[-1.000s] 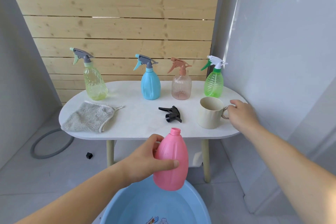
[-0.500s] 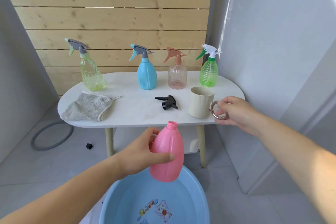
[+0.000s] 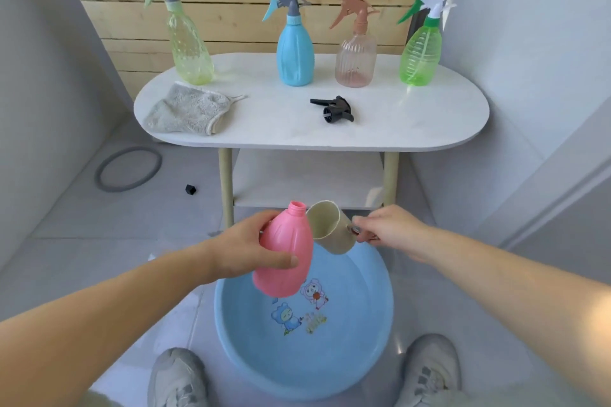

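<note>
left hand: we grip bottle | right hand: fingers grip cup handle, tilted beside bottle neck | over basin

Bright daylight from upper right; wide-angle bending at edges, slight softness.

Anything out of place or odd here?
A black spray head lies loose on its side on the table, while the pink bottle in the left hand has a bare open neck. A small black piece sits on the floor left of the table. No spill visible.
</note>
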